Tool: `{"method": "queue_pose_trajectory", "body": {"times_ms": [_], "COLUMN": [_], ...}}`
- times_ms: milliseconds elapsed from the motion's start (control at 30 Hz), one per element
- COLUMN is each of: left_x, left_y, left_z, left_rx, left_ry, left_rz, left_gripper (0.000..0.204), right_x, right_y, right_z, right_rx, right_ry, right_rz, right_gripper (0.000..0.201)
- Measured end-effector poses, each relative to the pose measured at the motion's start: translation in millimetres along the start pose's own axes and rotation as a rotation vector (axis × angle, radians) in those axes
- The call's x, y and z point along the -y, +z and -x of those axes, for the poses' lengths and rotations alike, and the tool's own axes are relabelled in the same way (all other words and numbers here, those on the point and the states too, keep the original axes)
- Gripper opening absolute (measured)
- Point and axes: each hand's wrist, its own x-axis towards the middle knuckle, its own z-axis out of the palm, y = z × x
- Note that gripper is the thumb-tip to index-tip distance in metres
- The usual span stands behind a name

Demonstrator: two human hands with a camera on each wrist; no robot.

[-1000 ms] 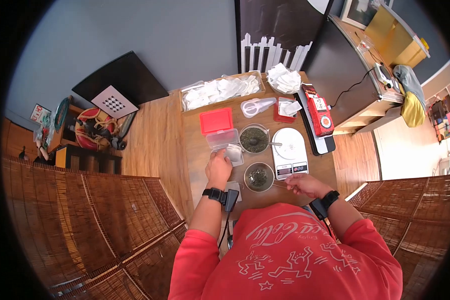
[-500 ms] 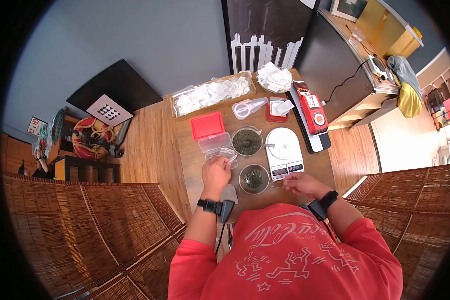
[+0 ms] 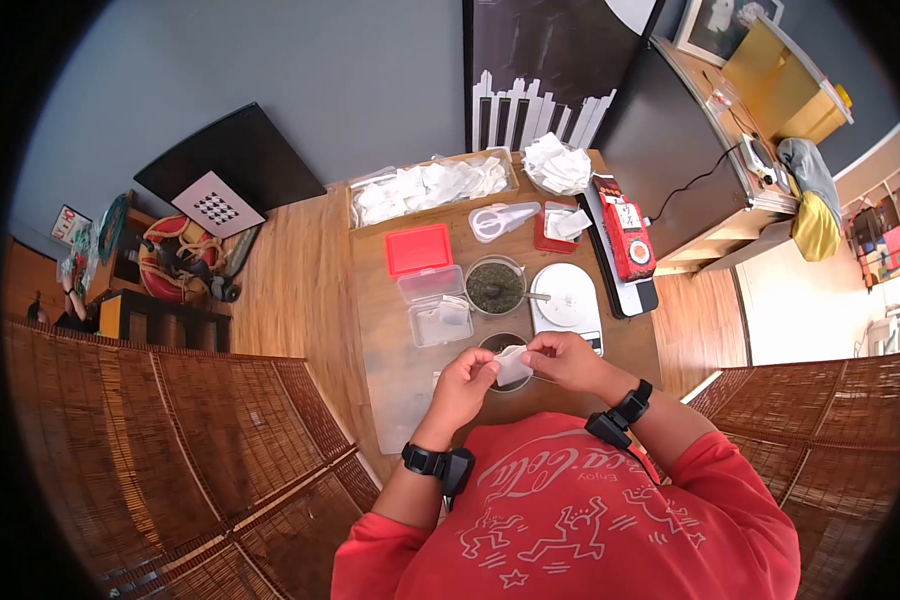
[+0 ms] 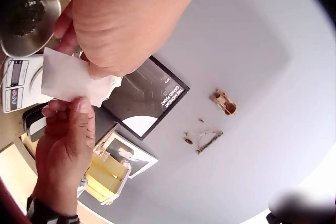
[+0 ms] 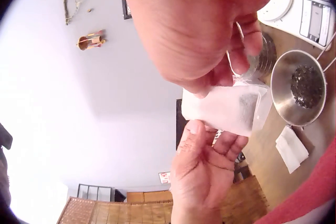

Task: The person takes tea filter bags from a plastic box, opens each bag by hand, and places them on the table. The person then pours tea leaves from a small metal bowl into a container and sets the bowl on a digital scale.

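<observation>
While the head camera looks down on the wooden worktop [image 3: 390, 370], both hands meet in front of the person's chest, above the small steel bowl of dark tea leaves [image 3: 505, 345]. The left hand [image 3: 464, 385] and the right hand [image 3: 562, 358] both pinch the small white paper tea bag [image 3: 512, 364], one on each side. Behind them stand a second round bowl of dark leaves [image 3: 495, 285], a white digital kitchen scale [image 3: 567, 303], a clear plastic box [image 3: 438, 318], a red plastic lid [image 3: 419, 249] and white scissors [image 3: 505, 219].

From the left wrist view, the left hand [image 4: 123, 19] holds the upper edge of the white bag [image 4: 68, 79] with curled fingers, and the right hand [image 4: 65, 150] grips it from below. The steel bowl [image 4: 29, 19] and the scale [image 4: 18, 82] are near.

From the right wrist view, the right hand [image 5: 205, 29] pinches the bag [image 5: 226, 108] from above; the left hand [image 5: 205, 171] holds it with thumb and fingers from below. The bowl [image 5: 302, 87] stands just beside, on the worktop.
</observation>
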Motion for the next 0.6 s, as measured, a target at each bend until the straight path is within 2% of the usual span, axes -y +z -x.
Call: {"method": "queue_pose_trajectory", "body": {"times_ms": [67,100,133,167,200,233,267,300,333,400,600], "left_x": [7.3,9.1,10.4,12.2,16.0,22.2,28.8,36.1,42.1,52.6,59.1], "left_y": [0.0,0.6,1.9,3.5,5.1,6.6,8.0,9.0,9.8,12.4,22.2], "left_z": [-0.7,0.3,1.8,3.3,3.9,3.7,3.5,3.7,4.3,5.1,9.0], "left_rx": [0.043,0.039,0.053,0.069,0.069,0.088,0.107,0.106,0.140,0.173,0.160], "left_ry": [-0.152,-0.150,-0.276,-0.402,-0.402,-0.465,-0.527,-0.528,-0.561,-0.594,-0.702], "left_rz": [0.174,0.177,0.295,0.412,0.414,0.483,0.553,0.555,0.593,0.633,0.632], "left_gripper": [0.011,0.011,0.013,0.015,0.015,0.018,0.021,0.021,0.024,0.027,0.026], "right_x": [-2.1,-3.7,-6.0,-9.3,-12.9,-17.8,-22.4,-26.8,-27.1,-27.9,-29.8], "right_y": [1.7,2.5,3.3,3.6,3.7,4.3,5.7,7.2,9.7,13.7,11.7], "right_z": [-2.7,-4.4,-6.7,-9.5,-11.7,-13.0,-13.4,-12.9,-11.4,-8.9,-7.4], "right_rx": [0.047,0.087,0.091,0.147,0.203,0.202,0.191,0.181,0.184,0.092,0.110], "right_ry": [0.055,0.111,0.111,0.206,0.301,0.301,0.379,0.458,0.459,0.545,0.585], "right_rz": [-0.025,-0.055,-0.052,-0.071,-0.090,-0.088,-0.136,-0.184,-0.182,-0.247,-0.229], "right_gripper": [0.027,0.030,0.030,0.031,0.033,0.033,0.033,0.033,0.033,0.033,0.033]}}
